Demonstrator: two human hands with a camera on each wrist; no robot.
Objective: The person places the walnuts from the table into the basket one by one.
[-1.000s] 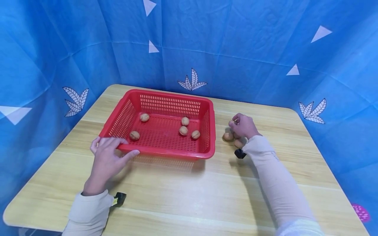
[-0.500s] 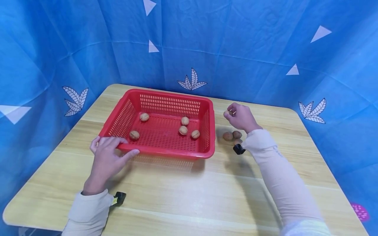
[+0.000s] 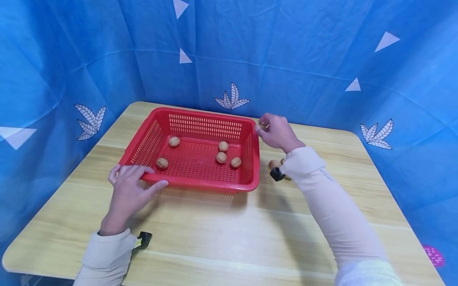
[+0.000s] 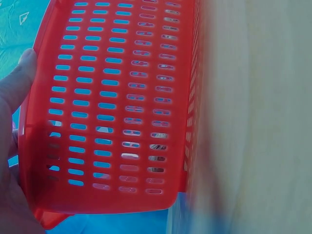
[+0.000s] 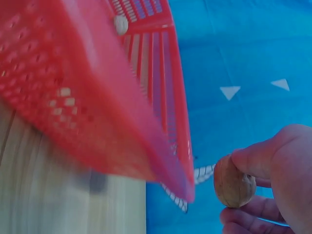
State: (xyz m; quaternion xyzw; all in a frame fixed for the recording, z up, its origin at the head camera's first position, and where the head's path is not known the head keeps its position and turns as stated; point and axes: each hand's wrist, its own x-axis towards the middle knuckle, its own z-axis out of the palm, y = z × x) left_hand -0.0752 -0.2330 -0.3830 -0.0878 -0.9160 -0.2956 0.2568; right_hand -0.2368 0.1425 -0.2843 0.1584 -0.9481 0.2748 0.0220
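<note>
A red plastic basket [image 3: 200, 183] sits on the table with several walnuts [image 3: 221, 157] spread over its floor. My left hand [image 3: 130, 190] grips the basket's near left corner, fingers over the rim and thumb along its outer side. In the left wrist view that thumb [image 4: 19, 80] lies at the rim beside the slotted wall. My right hand [image 3: 278, 131] pinches a walnut [image 5: 234, 181] between thumb and fingers, close to the basket's far right corner. More walnuts [image 3: 274, 164] lie on the table right of the basket, partly hidden by the right wrist.
The light wooden table [image 3: 214, 234] has rounded corners. A blue patterned curtain [image 3: 286, 47] hangs behind and along both sides. Black wrist cameras [image 3: 277, 174] stick out from both sleeves.
My right hand has lifted a walnut from the group on the table and carried it left and away from me to the basket's right rim. The left hand has stayed on the rim.
</note>
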